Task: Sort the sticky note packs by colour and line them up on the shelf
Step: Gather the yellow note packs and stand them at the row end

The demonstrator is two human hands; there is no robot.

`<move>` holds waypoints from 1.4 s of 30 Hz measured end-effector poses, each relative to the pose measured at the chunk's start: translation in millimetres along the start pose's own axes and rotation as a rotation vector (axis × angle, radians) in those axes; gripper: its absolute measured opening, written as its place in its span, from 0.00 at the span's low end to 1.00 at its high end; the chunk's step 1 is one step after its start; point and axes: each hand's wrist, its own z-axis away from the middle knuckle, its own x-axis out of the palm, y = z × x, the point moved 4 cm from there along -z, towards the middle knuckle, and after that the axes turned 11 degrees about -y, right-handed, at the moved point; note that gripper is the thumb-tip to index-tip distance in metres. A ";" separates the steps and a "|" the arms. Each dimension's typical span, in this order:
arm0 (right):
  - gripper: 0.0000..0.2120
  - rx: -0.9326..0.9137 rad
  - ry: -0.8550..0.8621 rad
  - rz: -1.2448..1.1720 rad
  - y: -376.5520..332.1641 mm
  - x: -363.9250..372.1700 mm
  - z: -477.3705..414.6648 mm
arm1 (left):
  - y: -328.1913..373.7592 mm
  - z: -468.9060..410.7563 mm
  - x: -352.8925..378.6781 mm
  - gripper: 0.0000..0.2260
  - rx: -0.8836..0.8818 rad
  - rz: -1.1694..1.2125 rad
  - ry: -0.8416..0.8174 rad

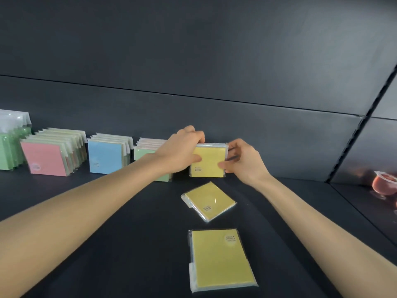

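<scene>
Upright yellow square sticky note pack (209,162) in clear plastic wrap stands on its lower edge on the dark matte shelf (129,233), held by both hands. The left hand (180,151) grips the top left corner: fingers curl over the top edge and the thumb presses the front face. The right hand (245,162) pinches the right edge, with the thumb on the lower front face and the fingers curled behind the pack.

Just left of the grip, partly hidden by the left hand, stands a row of pale green wrapped packs (142,152). Further left of the grip stand, in order, a row of blue wrapped packs (105,155), a row of pink wrapped packs (47,157) and a row of darker green wrapped packs (8,151) at the frame edge. All rows stand upright near the dark back panel (214,61).

On the near side of the grip, a second yellow wrapped pack (209,201) lies flat, turned at an angle. Nearer still to the person, a third yellow wrapped pack (222,260) lies flat, apart from the second.

Well right of the grip, a side panel carries a printed picture of a reddish drink (382,183) in a glass.
</scene>
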 end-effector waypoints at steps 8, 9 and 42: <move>0.19 -0.017 0.083 0.149 18.4 14.3 -16.1 | -5.3 -10.9 14.9 0.12 0.048 -0.455 0.076; 0.20 -0.025 0.085 0.170 18.0 14.6 -16.4 | -5.3 -11.3 14.5 0.12 0.053 -0.462 0.081; 0.11 0.089 -0.215 -0.190 -1.7 2.3 73.1 | 18.9 103.4 15.5 0.14 0.122 0.344 -0.027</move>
